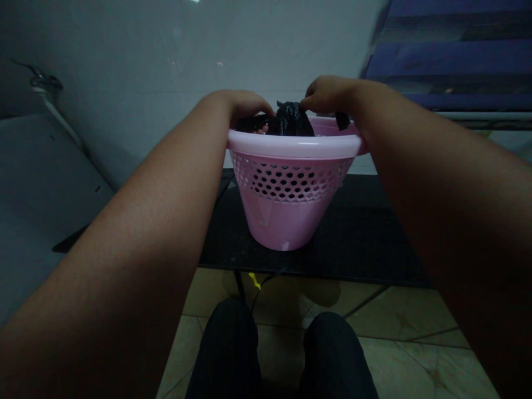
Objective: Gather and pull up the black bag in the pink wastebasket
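A pink plastic basket with a band of hexagonal holes stands upright before me. Black plastic, looking like a bag, bunches up at its mouth. My left hand reaches over the left rim, fingers curled on the black plastic and partly hidden inside. On the other side my right hand is closed on the plastic, thumb and fingers pinching near its top. A further scrap of black hangs below the right wrist. The rest of the basket's inside is hidden by its rim.
The basket rests on a black tabletop against a pale wall. A grey panel stands at left, purple slats at upper right. A yellow tie and a cable hang below the table edge, above my knees.
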A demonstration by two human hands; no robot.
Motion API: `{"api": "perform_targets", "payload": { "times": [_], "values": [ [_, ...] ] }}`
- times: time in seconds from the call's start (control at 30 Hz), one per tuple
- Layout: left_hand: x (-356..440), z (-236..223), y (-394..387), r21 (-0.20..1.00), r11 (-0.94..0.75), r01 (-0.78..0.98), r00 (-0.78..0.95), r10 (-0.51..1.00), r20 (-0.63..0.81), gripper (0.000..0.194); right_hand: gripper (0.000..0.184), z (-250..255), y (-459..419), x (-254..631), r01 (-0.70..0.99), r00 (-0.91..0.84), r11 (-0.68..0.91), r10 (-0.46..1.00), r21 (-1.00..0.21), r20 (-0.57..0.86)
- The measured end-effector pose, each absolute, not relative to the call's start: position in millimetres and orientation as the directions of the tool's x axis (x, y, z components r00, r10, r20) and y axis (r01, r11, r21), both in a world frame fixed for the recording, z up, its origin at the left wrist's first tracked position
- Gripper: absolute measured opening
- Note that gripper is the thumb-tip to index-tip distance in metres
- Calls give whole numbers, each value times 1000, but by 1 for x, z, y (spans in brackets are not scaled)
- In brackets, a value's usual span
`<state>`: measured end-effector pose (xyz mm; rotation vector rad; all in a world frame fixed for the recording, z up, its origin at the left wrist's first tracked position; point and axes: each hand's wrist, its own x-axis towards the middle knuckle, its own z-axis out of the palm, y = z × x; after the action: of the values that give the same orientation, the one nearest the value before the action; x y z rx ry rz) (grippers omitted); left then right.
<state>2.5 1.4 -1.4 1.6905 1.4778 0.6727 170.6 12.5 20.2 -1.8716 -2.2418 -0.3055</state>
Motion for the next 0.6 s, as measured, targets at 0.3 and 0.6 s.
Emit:
{"api": "perform_targets", "payload": {
  "times": [0.3, 0.6],
  "values": [
    [-1, -3, 1, 880, 86, 467, 246, 943, -223, 15, 44, 20, 17, 172, 981, -189, 196, 931, 8, 314],
    [0, -5, 11, 889, 19, 457, 259, 954, -154, 19, 43, 19, 17, 173, 971, -225, 239, 920, -5, 320]
  ]
}}
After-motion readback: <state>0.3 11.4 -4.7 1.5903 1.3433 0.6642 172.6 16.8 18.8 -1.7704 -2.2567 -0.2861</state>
